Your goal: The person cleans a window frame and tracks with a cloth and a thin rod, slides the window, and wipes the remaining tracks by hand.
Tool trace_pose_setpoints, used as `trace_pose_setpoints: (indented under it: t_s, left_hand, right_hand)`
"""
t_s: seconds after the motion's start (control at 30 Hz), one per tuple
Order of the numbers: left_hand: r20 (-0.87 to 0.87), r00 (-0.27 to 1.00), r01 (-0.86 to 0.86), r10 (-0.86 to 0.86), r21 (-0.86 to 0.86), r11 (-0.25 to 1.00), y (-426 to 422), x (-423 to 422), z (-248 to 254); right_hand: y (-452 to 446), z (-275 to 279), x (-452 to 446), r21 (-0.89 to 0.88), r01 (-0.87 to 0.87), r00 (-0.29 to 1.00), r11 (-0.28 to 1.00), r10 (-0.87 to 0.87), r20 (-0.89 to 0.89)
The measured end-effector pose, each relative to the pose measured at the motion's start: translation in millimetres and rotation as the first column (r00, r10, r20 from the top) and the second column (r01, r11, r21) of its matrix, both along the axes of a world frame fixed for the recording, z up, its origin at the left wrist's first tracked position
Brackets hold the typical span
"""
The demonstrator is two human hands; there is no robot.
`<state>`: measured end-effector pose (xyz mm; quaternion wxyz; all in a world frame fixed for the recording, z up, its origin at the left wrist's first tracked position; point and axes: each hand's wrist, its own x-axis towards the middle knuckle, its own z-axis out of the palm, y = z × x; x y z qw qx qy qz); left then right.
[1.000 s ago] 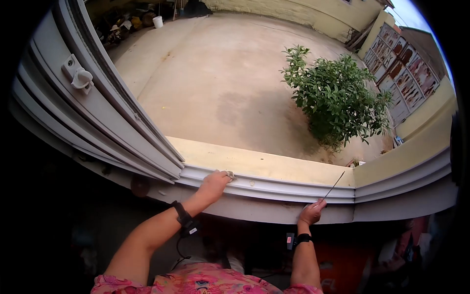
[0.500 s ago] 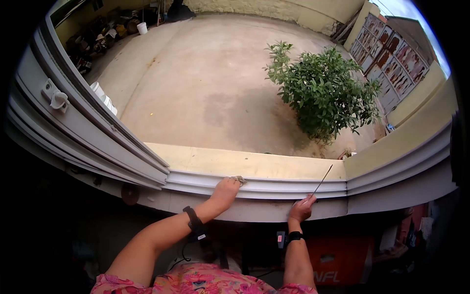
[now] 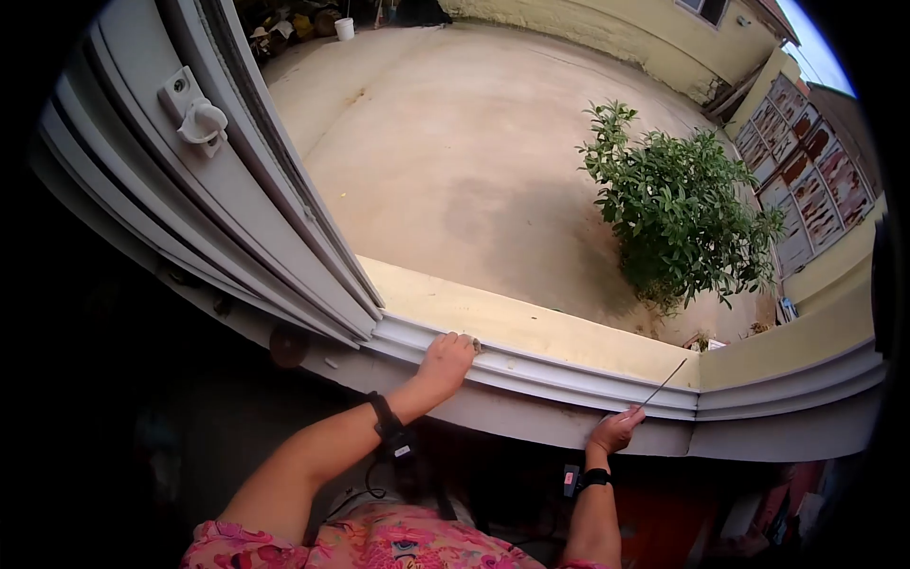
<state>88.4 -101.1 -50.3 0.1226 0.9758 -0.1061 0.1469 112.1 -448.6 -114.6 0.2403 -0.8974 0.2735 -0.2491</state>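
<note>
My left hand (image 3: 447, 363) is closed on a small greyish cloth (image 3: 476, 346), which pokes out past the fingertips onto the white window track (image 3: 559, 384). To the right, my right hand (image 3: 616, 430) grips a thin dark rod (image 3: 665, 382) by its lower end. The rod slants up and to the right over the track, near its right corner. The part of the rod inside my fist is hidden.
At left stands the sliding window frame (image 3: 237, 190) with a white latch (image 3: 201, 123). Beyond the yellow outer sill (image 3: 455, 302) are a paved yard, a leafy bush (image 3: 682, 209), a white bucket (image 3: 344, 29) and a rusty gate (image 3: 806, 171).
The camera view has swung about. Along the track, my left hand with the cloth has shifted slightly. My right hand still holds the rod near the right corner.
</note>
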Motion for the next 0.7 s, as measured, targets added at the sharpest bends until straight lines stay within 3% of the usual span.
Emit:
trace_pose_setpoints:
  t_s: [0.07, 0.2, 0.27, 0.3, 0.47, 0.53, 0.67, 0.7]
  left_hand:
    - [0.014, 0.993, -0.121, 0.121, 0.009, 0.993, 40.5, -11.4, -1.9]
    - [0.063, 0.977, -0.199, 0.202, -0.050, 0.979, 77.8, -28.0, 9.2]
    - [0.262, 0.953, -0.116, 0.152, -0.148, 0.982, 79.6, -42.7, 32.2]
    - [0.184, 0.967, -0.166, 0.176, -0.071, 0.984, 83.7, -55.1, 34.5]
    - [0.144, 0.974, -0.178, 0.173, 0.024, 0.984, 95.7, -76.2, 26.5]
    - [0.054, 0.970, -0.242, 0.237, 0.117, 0.963, 92.9, -73.5, 9.8]
    - [0.030, 0.973, -0.231, 0.229, 0.108, 0.967, 83.4, -66.9, 11.2]
    - [-0.044, 0.967, -0.245, 0.250, 0.093, 0.965, 82.3, -64.9, 9.9]
  right_hand:
    - [-0.8, -1.3, 1.6, -0.017, 0.040, 0.998, 0.999, -0.041, -0.038]
    - [4.2, 6.1, 2.5, -0.047, 0.053, 0.998, 0.997, -0.055, -0.040]
    - [3.7, 7.1, 2.1, -0.042, 0.050, 0.998, 0.998, -0.051, -0.037]
    - [1.9, 3.9, 2.9, -0.044, 0.045, 0.999, 0.998, -0.045, -0.009]
    - [-3.4, -3.0, 3.0, -0.078, 0.025, 0.999, 0.997, -0.023, 0.027]
    - [2.2, 5.4, 3.0, -0.036, 0.056, 0.996, 0.998, -0.059, -0.067]
    - [-0.5, 0.8, 2.4, -0.030, 0.024, 1.000, 0.999, -0.024, 0.009]
    - [0.0, 0.8, 2.3, -0.032, 0.026, 1.000, 0.999, -0.026, 0.014]
